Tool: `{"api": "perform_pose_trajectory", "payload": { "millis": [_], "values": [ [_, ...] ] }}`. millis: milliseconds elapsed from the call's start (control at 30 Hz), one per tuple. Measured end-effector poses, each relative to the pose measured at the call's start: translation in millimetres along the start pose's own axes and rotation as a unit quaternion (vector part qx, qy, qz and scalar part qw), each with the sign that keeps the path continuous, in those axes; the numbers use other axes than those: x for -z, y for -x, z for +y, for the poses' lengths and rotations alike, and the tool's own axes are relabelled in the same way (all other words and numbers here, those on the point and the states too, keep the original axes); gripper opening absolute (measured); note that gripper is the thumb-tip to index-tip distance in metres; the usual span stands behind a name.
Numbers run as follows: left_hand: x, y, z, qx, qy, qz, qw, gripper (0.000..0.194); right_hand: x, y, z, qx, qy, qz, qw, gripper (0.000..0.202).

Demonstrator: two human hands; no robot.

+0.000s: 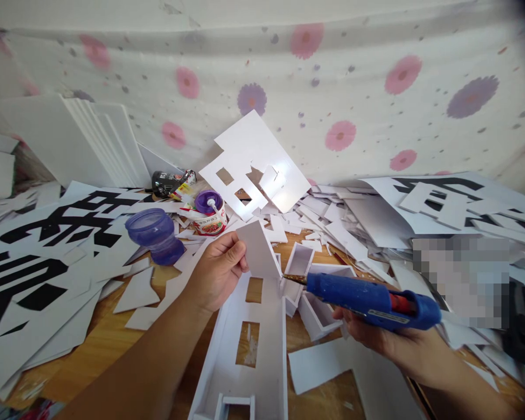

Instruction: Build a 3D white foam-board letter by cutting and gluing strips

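My left hand (221,271) pinches a small white foam board panel (258,248) by its left edge. The panel stands tilted at the far end of a long white foam board piece (269,326), which has side walls and rectangular cutouts. In my right hand (371,338) is a blue hot glue gun (367,300), its nozzle pointing left beside the panel's lower right corner. I cannot tell whether the nozzle touches the board. Small white open boxes (317,315) lie behind and below the glue gun.
A purple cup-like container (155,233) and a printed tub with a purple lid (210,213) stand at the left back. White sheets with black shapes (48,274) cover the left side. A large cut panel (256,163) leans at the back. Scraps (332,224) lie all about.
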State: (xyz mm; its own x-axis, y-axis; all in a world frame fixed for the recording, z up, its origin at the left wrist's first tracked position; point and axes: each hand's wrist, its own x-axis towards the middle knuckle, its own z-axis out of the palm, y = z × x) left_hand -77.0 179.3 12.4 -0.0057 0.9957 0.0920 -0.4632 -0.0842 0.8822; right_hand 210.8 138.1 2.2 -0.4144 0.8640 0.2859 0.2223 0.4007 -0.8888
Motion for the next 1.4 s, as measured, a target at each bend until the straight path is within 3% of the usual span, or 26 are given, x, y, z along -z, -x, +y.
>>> {"api": "perform_pose_trajectory", "payload": {
  "millis": [133,267,433,667,767,867,967,1067,1167,1400],
  "values": [
    [1.6,0,-2,0.014,-0.006,-0.014,1.0,0.028,-2,1,2,-0.024,-0.01,0.013,1.0,0.026],
    [-1.0,1,0,0.01,0.005,-0.015,1.0,0.025,-6,-2,-1,-0.043,-0.027,0.019,0.999,0.015],
    [-5.4,-3,10,0.005,0.001,0.01,1.0,0.03,-4,-12,-5,-0.092,-0.101,0.045,0.99,0.02],
    [8.9,2,34,-0.014,-0.22,-0.004,0.975,0.025,5,-26,0,-0.069,-0.208,0.132,0.967,0.018],
    [6.1,13,49,-0.007,-0.405,-0.016,0.914,0.03,3,-30,2,-0.087,-0.24,0.167,0.952,0.014],
    [-3.7,19,53,0.005,-0.613,-0.04,0.789,0.034,1,-31,2,-0.101,-0.265,0.172,0.943,0.011],
    [-13.6,17,42,0.008,-0.747,-0.058,0.662,0.034,0,-31,2,-0.101,-0.275,0.166,0.942,0.007],
    [-20.0,11,31,0.029,-0.816,-0.049,0.576,0.031,0,-31,2,-0.101,-0.265,0.172,0.943,0.005],
    [-23.0,6,26,0.047,-0.839,-0.037,0.541,0.03,1,-31,3,-0.104,-0.256,0.175,0.945,0.006],
    [-21.2,2,23,0.072,-0.856,-0.038,0.51,0.028,0,-31,4,-0.11,-0.241,0.173,0.948,0.009]
  ]
}}
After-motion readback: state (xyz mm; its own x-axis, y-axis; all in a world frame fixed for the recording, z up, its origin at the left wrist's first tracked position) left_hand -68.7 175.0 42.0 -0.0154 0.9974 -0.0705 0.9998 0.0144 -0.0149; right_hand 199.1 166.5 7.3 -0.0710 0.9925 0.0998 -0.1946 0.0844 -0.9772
